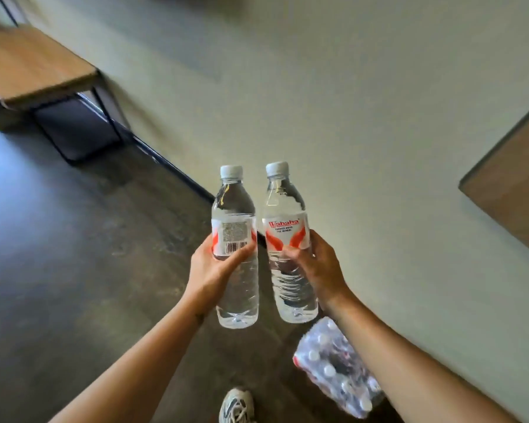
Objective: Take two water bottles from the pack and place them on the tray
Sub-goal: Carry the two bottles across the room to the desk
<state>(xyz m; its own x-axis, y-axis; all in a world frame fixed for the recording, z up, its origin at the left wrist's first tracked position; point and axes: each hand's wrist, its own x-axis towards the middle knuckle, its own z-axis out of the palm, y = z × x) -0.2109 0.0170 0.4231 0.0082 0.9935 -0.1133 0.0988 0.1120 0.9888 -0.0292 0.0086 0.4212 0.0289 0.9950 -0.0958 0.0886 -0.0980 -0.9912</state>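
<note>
Your left hand (209, 270) and right hand (316, 264) were each wrapped closed around a water bottle (235, 248), second bottle (287, 245), mid-body, caps up, probably for carrying. The pack (336, 367) lay below your right wrist; no tray visible.

wooden bench (34, 71) by pale wall (318, 87), dark floor (74, 254), sneaker (237, 406), wooden panel (513, 190)
</note>
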